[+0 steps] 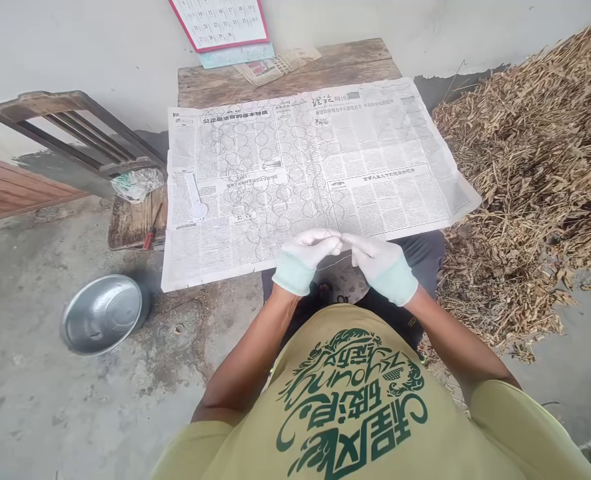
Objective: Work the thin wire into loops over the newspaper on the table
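A green-printed shirt [355, 393] is filling the space nearest the viewer, below the newspaper [195, 257]. Just before the newspaper's near edge, the left hand [302, 259] and the right hand [378, 265], both in white gloves, are meeting at the fingertips. Their fingers are closing in a pinch on a thin strand [337, 262]. Its visible part is running crosswise, roughly along the newspaper's near edge, and bowing toward the shirt; which way its ends are pointing I cannot tell.

Dark trousers [422, 257] are showing under the newspaper's near right part. A metal basin [108, 303] is standing on the floor [25, 387], left of the newspaper and well apart from the hands. Many thin loops [281, 193] are crowding the newspaper's left and middle, the closest lying just beyond the left hand. A white tag [195, 200] is lying near the newspaper's left edge, round end toward the viewer.

Just left of the newspaper, a chair [125, 223] is bearing a red-handled screwdriver [149, 239] and a plastic bag [138, 185]. Right of the newspaper, dry stalks [520, 173] are heaping up. Beyond it, bare table [345, 63] is showing, with a leaflet [275, 67] and a red-edged calendar [220, 23] by the wall [350, 20].
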`<state>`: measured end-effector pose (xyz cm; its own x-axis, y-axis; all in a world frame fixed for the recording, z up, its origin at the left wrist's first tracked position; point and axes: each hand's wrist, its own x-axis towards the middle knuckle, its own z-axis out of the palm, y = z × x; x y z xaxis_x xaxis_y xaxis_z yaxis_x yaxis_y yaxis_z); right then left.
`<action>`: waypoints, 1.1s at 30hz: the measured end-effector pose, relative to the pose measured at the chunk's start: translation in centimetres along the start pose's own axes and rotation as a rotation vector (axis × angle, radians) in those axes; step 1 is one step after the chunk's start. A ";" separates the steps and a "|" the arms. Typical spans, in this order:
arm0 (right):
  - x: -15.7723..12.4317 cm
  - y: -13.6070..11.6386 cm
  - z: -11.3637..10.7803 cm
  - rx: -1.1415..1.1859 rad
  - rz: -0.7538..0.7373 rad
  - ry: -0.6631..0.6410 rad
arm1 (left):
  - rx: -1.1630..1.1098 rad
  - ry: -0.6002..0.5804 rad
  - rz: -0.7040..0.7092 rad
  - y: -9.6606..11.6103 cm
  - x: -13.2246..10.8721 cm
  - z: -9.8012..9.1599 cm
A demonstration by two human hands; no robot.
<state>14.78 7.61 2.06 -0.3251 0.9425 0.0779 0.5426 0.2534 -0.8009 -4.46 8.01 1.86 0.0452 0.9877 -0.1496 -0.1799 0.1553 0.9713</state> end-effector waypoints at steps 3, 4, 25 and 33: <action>0.0 0.0 -0.2 -0.057 -0.036 0.005 | -0.022 0.082 0.035 -0.8 -0.3 0.5; 0.0 -0.1 -0.3 -0.071 -0.039 0.006 | -0.040 0.120 0.039 -1.2 -0.3 0.7; 1.5 -1.9 -1.9 0.236 0.259 -0.171 | -0.136 0.180 0.069 -1.8 0.4 1.3; 1.7 -0.7 -2.2 0.145 0.255 0.003 | 0.237 0.153 0.092 -0.3 -1.6 -0.7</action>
<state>15.51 9.50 4.03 -0.1901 0.9724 -0.1355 0.4904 -0.0255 -0.8711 -5.19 6.41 1.71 -0.1122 0.9914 -0.0672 0.0594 0.0742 0.9955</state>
